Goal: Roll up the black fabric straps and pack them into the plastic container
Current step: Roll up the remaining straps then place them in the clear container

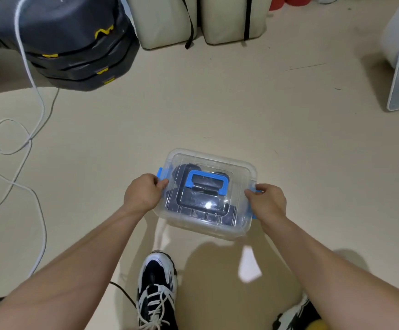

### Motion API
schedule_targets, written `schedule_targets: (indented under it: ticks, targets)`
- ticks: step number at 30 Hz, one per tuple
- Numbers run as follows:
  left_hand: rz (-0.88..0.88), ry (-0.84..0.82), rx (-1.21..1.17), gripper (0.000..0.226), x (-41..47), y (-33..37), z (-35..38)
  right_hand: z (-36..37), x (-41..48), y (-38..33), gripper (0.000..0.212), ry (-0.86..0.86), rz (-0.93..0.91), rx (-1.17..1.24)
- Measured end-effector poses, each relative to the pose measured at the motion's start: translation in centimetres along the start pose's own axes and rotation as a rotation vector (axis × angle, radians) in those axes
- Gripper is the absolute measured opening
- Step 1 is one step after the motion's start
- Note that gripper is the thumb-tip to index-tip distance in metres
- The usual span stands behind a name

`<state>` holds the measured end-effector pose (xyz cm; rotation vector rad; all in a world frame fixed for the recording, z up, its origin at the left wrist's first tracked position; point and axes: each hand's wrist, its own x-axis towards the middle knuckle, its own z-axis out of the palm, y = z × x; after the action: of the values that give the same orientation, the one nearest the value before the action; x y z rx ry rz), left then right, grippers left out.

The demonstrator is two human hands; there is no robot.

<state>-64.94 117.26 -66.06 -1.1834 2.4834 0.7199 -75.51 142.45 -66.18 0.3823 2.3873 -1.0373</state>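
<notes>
We grip the lidded clear plastic container (pixel 205 228), black fabric straps (pixel 228 216) inside, between left hand (pixel 141 194) and right hand (pixel 268 201); white cable (pixel 30 138) lies left.

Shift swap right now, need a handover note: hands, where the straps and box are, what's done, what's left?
Hands: left hand grips the plastic container at its left end, thumb on the lid by a blue latch; right hand grips the right end.
Things: black straps lie inside, seen through the clear lid.
Done: straps packed, lid on.
Left: cannot tell whether the latches are snapped; check both.
</notes>
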Motion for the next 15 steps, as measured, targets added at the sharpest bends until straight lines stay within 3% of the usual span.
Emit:
schedule_targets:
  ticks: [3, 6, 8, 10, 12, 14, 15]
  targets:
    - [-0.141, -0.145, -0.377, 0.040, -0.8, -1.1, 0.6, -0.4, 1.4, -0.7, 0.018, 0.008, -0.072, -0.077]
    - [-0.243, -0.085, -0.589, 0.036, -2.2, -2.1, 2.1, -0.3, 2.3, -1.2, 0.034, 0.031, -0.138, -0.252]
    - [-0.348, -0.092, -0.663, 0.058, -2.9, -2.4, 2.7, -0.5, 2.6, -1.0, 0.057, -0.041, -0.031, -0.233]
    - [-0.439, -0.252, -0.882, 0.077, -3.0, -2.6, 3.2, -0.5, 2.7, -1.0, 0.060, -0.199, 0.193, 0.046]
    - [-0.432, -0.295, -1.039, 0.058, -3.2, -2.3, 3.3, -0.5, 2.9, -1.0, 0.045, -0.222, 0.197, 0.094]
    - [-0.347, -0.165, -0.980, 0.029, -3.4, -1.5, 3.5, -0.5, 2.8, -1.4, 0.033, -0.131, 0.035, -0.134]
    - [-0.291, -0.081, -0.875, 0.025, -3.6, -1.1, 3.7, -0.4, 2.5, -1.6, 0.030, -0.083, -0.028, -0.258]
